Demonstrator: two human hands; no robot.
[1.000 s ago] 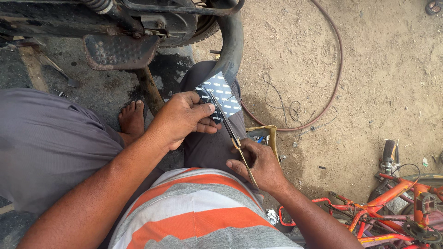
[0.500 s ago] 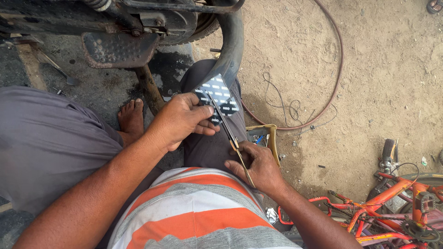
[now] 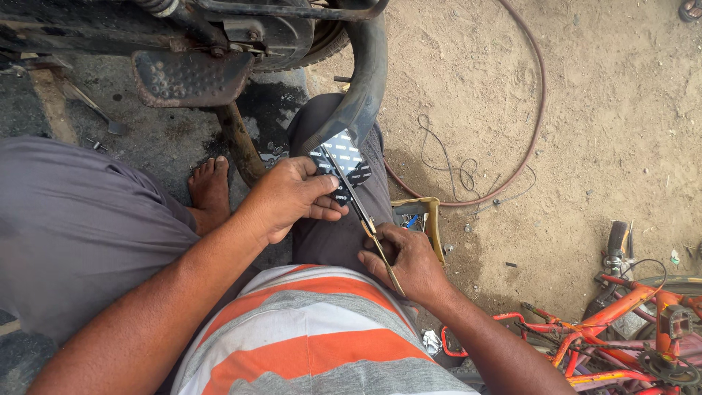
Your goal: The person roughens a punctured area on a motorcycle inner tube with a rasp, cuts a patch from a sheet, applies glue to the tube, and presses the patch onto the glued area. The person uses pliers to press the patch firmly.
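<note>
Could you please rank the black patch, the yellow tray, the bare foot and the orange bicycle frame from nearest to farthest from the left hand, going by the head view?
From the left hand:
1. Black patch, held at its fingertips over the knee.
2. Bare foot, just to its left on the ground.
3. Yellow tray, to the right past the knee.
4. Orange bicycle frame, far lower right.

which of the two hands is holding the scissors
The right hand, lower down by the striped shirt, grips the scissors by the handles. The left hand instead pinches the black patch that the blades are cutting.
</note>
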